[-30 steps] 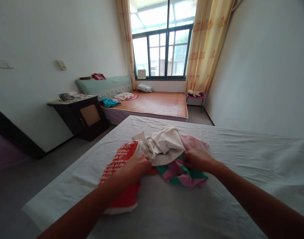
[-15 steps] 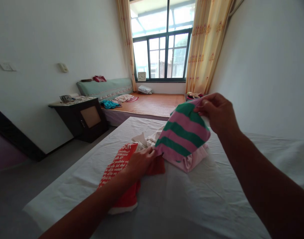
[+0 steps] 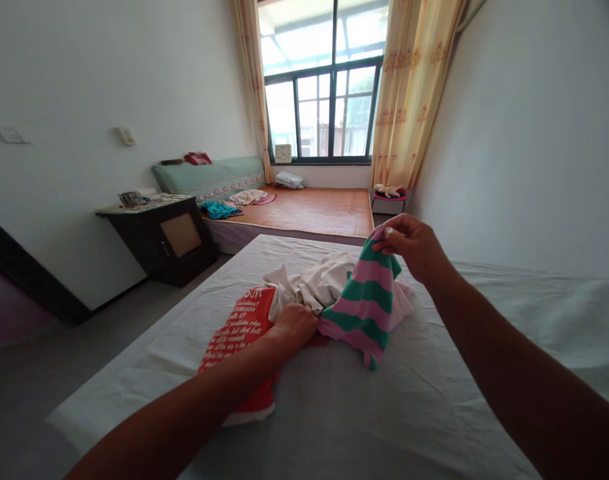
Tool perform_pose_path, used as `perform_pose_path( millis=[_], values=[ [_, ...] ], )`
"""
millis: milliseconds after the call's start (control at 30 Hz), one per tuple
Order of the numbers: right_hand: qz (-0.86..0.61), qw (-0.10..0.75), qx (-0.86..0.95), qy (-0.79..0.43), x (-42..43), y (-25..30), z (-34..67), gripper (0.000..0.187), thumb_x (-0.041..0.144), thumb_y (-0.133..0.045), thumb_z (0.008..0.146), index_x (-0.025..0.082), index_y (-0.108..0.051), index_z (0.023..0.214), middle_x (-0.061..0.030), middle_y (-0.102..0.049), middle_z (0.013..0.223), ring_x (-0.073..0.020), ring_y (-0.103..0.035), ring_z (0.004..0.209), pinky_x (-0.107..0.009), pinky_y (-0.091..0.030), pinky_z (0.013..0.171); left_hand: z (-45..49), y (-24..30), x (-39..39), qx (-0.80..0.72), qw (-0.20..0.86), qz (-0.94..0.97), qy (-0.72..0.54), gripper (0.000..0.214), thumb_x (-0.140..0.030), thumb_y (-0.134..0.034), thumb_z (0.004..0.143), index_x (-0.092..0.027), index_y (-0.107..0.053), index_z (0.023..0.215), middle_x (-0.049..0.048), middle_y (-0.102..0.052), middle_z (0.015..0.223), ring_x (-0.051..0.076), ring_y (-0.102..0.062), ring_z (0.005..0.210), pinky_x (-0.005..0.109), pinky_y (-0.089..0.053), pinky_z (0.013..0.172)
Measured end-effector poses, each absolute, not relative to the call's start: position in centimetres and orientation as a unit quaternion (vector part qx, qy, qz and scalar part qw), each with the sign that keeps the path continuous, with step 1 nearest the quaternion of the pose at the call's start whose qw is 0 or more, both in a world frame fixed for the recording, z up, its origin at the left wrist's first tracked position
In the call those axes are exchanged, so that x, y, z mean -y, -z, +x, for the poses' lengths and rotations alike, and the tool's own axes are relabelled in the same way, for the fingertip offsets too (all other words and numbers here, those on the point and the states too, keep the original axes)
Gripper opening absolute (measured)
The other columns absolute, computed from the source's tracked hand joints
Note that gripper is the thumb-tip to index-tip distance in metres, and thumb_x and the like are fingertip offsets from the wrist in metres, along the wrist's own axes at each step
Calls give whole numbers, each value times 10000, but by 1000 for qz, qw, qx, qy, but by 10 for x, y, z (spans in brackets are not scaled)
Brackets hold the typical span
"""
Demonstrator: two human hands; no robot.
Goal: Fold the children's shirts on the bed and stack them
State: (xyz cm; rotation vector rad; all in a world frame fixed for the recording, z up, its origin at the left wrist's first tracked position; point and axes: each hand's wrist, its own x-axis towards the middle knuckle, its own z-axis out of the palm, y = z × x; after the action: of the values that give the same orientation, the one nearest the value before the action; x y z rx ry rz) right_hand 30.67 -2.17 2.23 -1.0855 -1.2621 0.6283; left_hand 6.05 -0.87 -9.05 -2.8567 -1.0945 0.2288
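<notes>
My right hand (image 3: pixel 409 243) pinches the top of a pink-and-green striped garment (image 3: pixel 367 293) and holds that part up off the bed. The rest of the garment hangs in folds down to the white sheet. My left hand (image 3: pixel 297 327) is closed at the garment's lower left corner, its fingertips partly hidden. Behind that hand lies a crumpled off-white cloth (image 3: pixel 327 277). Under my left forearm is a red cloth with white lettering (image 3: pixel 234 333), partly covered by the arm.
A bed with a white sheet (image 3: pixel 384 427) spreads out before me. Beyond it stands a second bed with a brown mat (image 3: pixel 309 210), and clothes (image 3: pixel 222 210) lie on it. A dark cabinet (image 3: pixel 174 240) is at the left, a small stool (image 3: pixel 390 200) at the back right.
My right hand has come down and a little left with the striped garment, which now hangs narrower and more folded. The left hand's fingers are more curled, and more off-white cloth shows.
</notes>
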Motion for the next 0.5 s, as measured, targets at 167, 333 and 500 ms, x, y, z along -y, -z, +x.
perform_pose_path(
  millis=[167,333,500],
  values=[
    [-492,607,549,-297,24,-11,308,119,235,-642,723,167,-568,788,-28,-692,757,-120,-679,583,-152,-496,454,52,81,11,352,53,-935,-2,127,-118,-584,808,-102,-701,760,131,-699,788,257,-665,723,300,-450,617],
    [-509,539,590,-320,11,7,296,97,218,-639,727,166,-585,788,-27,-691,748,-137,-691,625,-168,-515,478,26,24,-1,385,73,-912,119,106,-172,-564,754,-179,-670,748,57,-671,780,206,-617,689,284,-383,576],
    [-437,596,591,-324,-7,-6,268,91,245,-623,751,172,-576,780,-31,-695,802,-135,-695,687,-201,-550,566,0,-38,-31,402,-65,-822,398,168,-284,-545,734,-158,-657,731,3,-611,658,125,-533,588,228,-382,543]
  ],
)
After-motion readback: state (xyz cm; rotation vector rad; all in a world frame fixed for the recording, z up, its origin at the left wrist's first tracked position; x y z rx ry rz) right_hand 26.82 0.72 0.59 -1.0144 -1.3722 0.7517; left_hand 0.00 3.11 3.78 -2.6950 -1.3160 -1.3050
